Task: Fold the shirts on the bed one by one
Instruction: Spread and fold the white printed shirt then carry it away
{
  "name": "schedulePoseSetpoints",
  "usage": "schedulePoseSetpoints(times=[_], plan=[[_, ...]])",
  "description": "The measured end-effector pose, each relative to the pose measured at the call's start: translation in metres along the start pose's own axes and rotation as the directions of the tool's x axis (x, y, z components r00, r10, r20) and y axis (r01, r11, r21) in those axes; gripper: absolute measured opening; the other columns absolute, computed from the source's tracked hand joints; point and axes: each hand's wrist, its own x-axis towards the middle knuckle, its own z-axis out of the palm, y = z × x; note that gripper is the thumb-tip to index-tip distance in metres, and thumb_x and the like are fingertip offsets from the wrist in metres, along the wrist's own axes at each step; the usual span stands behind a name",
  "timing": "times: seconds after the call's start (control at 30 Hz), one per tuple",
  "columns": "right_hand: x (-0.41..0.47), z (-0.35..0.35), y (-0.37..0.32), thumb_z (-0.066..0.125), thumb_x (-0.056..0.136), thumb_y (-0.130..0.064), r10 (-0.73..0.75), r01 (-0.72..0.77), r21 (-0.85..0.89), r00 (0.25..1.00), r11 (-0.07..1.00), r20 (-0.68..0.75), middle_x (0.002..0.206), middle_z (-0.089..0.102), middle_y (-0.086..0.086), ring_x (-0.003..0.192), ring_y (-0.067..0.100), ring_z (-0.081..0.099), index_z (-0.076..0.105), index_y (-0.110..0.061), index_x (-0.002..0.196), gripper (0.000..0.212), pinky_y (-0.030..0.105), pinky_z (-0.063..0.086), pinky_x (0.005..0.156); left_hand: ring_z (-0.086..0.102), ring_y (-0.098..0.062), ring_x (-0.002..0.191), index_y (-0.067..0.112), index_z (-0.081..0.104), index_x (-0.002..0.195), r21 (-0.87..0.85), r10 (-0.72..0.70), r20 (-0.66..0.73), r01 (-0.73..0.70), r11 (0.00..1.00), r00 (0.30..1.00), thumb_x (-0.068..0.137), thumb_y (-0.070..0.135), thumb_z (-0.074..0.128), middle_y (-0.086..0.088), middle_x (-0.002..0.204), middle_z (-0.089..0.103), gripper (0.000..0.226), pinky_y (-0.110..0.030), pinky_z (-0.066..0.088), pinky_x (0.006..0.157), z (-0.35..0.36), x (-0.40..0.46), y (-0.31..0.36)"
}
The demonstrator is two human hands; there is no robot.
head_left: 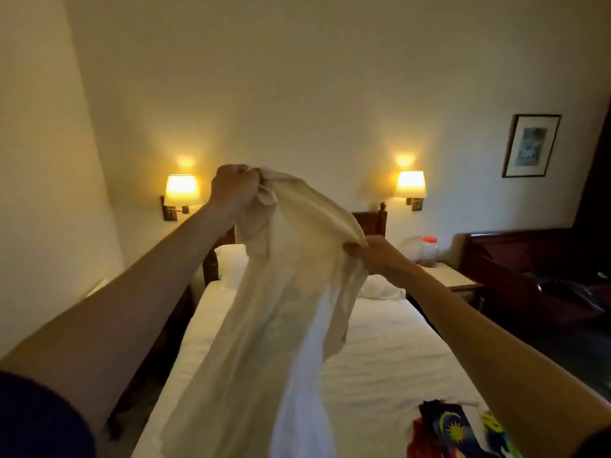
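Observation:
A cream white shirt [274, 312] hangs in the air above the bed [390, 355], held up at its top edge by both hands. My left hand [233, 190] grips one bunched corner high up, fingers curled round the cloth. My right hand [380, 256] pinches the other side lower and to the right. The shirt's lower part drapes down toward me and hides the bed's middle. A colourful garment [453, 431] with red, dark blue and a yellow star and crescent lies on the bed at the lower right, partly behind my right forearm.
White pillows [229, 264] lie at the wooden headboard [372, 223]. Two lit wall lamps [182, 190] flank the bed. A nightstand [446, 276] with a red-lidded jar [429, 251] stands on the right, beside a dark sofa [529, 276]. A wall runs close along the bed's left.

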Motion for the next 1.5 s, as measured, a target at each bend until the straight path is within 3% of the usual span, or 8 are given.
schedulePoseSetpoints(times=[0.2,0.3,0.43,0.6,0.77,1.1,1.27,1.5], plan=[[0.017,0.036,-0.077,0.065,0.090,-0.032,-0.454,0.438,-0.167,0.888,0.883,-0.072,0.073,0.069,-0.004,0.065,0.002,0.060,0.072,-0.014,0.080,0.022,0.030,0.049,0.068,0.060,-0.016,0.102,0.019,0.056,0.132,0.404,0.069,0.544,-0.333,0.852,0.836,0.070,0.043,0.082,0.007,0.116,0.061,0.072,-0.034,0.051,0.085,0.007,-0.028,-0.020],[0.026,0.036,-0.084,0.076,0.080,-0.042,-0.532,0.516,-0.326,0.845,0.792,0.047,0.070,0.066,0.001,0.063,0.009,0.056,0.069,-0.010,0.077,0.032,0.030,0.043,0.062,0.067,-0.025,0.084,0.013,0.074,0.090,0.211,0.157,0.298,-0.226,0.951,0.942,0.092,0.023,0.065,-0.007,0.087,0.071,0.014,-0.034,0.054,0.067,0.011,-0.031,-0.035],[0.031,0.035,-0.039,0.084,0.067,-0.050,-0.259,0.321,-0.685,0.946,0.654,0.196,0.073,0.062,-0.003,0.070,0.017,0.060,0.066,-0.014,0.078,0.042,0.031,0.050,0.067,0.063,-0.016,0.080,0.026,0.069,0.083,0.025,0.075,0.027,-0.076,0.997,0.997,0.093,0.007,0.047,-0.001,0.085,0.068,0.031,-0.028,0.051,0.061,0.002,-0.019,-0.037],[0.030,0.023,0.000,0.070,0.089,-0.031,-0.132,0.122,-0.251,0.991,0.960,-0.020,0.091,0.069,0.004,0.094,0.027,0.065,0.074,-0.010,0.094,0.022,0.041,0.053,0.088,0.058,-0.019,0.078,0.020,0.064,0.075,-0.161,-0.047,-0.151,0.022,0.987,0.987,0.086,-0.006,0.040,-0.002,0.077,0.060,0.037,-0.029,0.045,0.063,-0.015,-0.005,-0.055],[0.037,0.012,-0.023,0.061,0.094,-0.025,-0.276,0.266,-0.076,0.945,0.961,-0.175,0.101,0.072,0.008,0.100,0.025,0.065,0.075,-0.012,0.099,0.019,0.043,0.053,0.090,0.058,-0.021,0.093,0.016,0.077,0.086,0.329,0.052,0.055,-0.068,0.942,0.997,0.092,0.005,0.059,-0.001,0.092,0.066,0.022,-0.030,0.047,0.080,-0.020,-0.009,-0.095],[0.054,-0.028,-0.028,0.057,0.097,-0.014,-0.301,0.277,-0.287,0.953,0.917,-0.043,0.088,0.070,0.003,0.078,0.009,0.060,0.075,-0.013,0.092,0.019,0.012,0.045,0.064,0.059,-0.022,0.093,0.011,0.070,0.089,0.267,0.020,0.206,-0.076,0.961,0.978,0.081,0.038,0.055,-0.003,0.095,0.066,0.032,-0.039,0.046,0.087,-0.024,-0.003,-0.092],[0.060,-0.024,-0.023,0.049,0.102,-0.033,-0.348,0.251,-0.312,0.885,0.916,-0.309,0.093,0.069,0.021,0.078,0.030,0.059,0.070,0.005,0.094,0.044,0.043,0.047,0.077,0.047,-0.011,0.059,0.013,0.059,0.062,0.171,0.084,-0.182,-0.053,0.984,0.980,0.095,0.032,0.062,0.003,0.061,0.051,0.038,-0.026,0.034,0.053,-0.020,0.022,-0.091],[0.069,-0.038,-0.022,0.044,0.104,-0.038,-0.346,0.211,-0.424,0.897,0.881,-0.274,0.092,0.067,0.018,0.088,0.033,0.062,0.066,0.003,0.092,0.048,0.045,0.048,0.085,0.057,-0.023,0.075,0.014,0.077,0.088,0.496,0.247,-0.067,-0.183,0.849,0.967,0.098,0.026,0.056,-0.003,0.076,0.063,0.026,-0.030,0.037,0.063,-0.038,0.036,-0.091]])
